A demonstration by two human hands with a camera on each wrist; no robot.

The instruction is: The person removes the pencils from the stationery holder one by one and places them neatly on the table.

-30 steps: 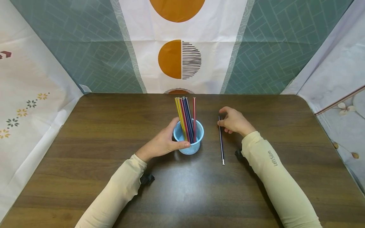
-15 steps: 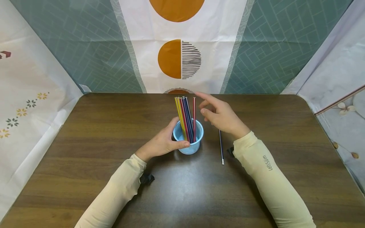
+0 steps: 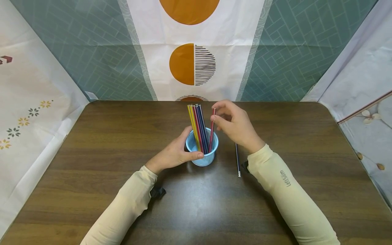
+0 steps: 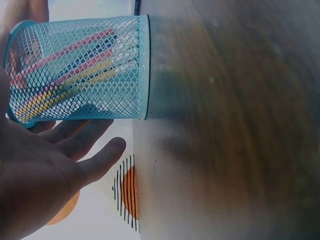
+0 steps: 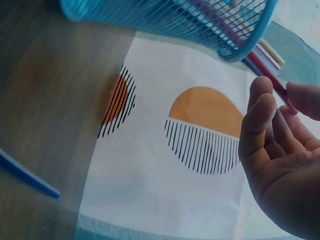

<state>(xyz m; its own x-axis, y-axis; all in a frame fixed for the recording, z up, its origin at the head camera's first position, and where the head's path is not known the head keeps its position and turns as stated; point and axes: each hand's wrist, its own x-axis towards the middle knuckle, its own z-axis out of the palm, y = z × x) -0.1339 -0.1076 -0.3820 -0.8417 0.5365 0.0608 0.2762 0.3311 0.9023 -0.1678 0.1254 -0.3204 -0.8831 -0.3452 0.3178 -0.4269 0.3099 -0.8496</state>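
Red pencil [image 3: 212, 129] still in mesh cup [image 3: 202, 157], table centre, pinched near top by right hand [image 3: 235, 126]. Left hand [image 3: 173, 154] grips cup. Blue pencil [image 3: 237, 160] already out, at cup's 3 o'clock; rest remain inside.

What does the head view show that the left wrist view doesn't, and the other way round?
Only the head view shows the right hand pinching the top of a red pencil that stands in the cup, the blue pencil lying on the table, and both sleeves. Only the left wrist view shows the cup's wire mesh close up, with the left hand's fingers against its side. Both show the blue mesh cup of coloured pencils held by the left hand.
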